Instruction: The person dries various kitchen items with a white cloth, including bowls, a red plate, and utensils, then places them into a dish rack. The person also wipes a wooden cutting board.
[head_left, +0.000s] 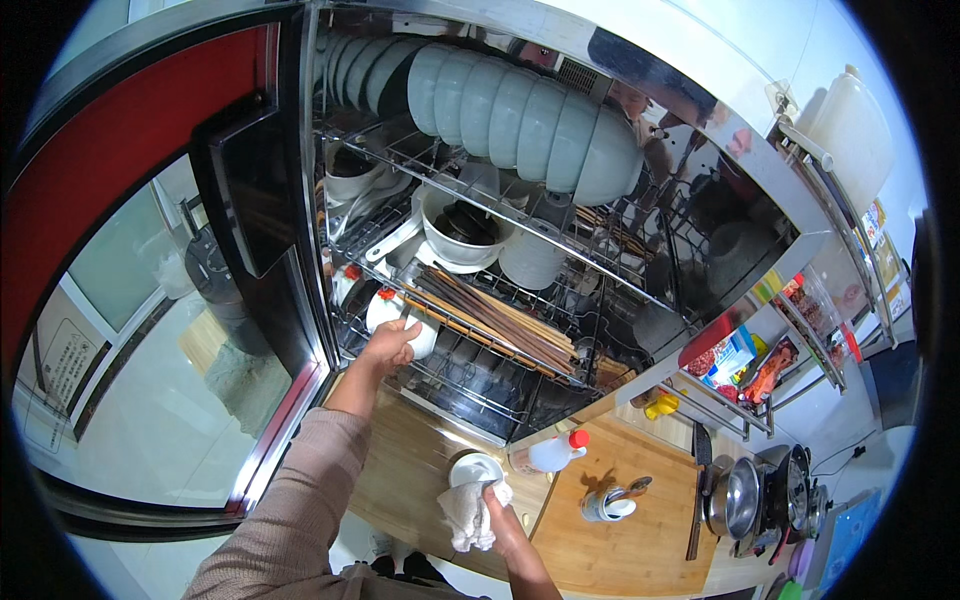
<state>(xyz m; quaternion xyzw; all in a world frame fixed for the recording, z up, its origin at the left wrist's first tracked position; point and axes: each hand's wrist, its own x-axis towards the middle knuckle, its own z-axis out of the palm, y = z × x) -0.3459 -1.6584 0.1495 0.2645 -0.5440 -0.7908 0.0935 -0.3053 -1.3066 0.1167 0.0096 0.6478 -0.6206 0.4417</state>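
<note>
My left hand (392, 346) reaches into the lower part of an open dish cabinet, its fingers closed on a white cup (424, 335). Just above it, a bundle of chopsticks (495, 315) lies on a wire rack. My right hand (501, 517) grips a white cloth (471, 515) over the counter. A white bowl (476, 468) is right behind the cloth; whether my fingers also touch it, I cannot tell. On the middle rack are a white pot (457, 244) with dark lids or bowls inside and a white ribbed container (532, 259). Pale green bowls (517, 124) stand in a row on the top rack.
The cabinet's glass door (255, 480) stands open at left. Right of the cloth are a red-capped bottle (551, 452), a wooden board (637, 547) bearing a utensil holder (600, 506), a cleaver (701, 450) and a steel pot (735, 496). Wall racks (814, 330) hold food packets.
</note>
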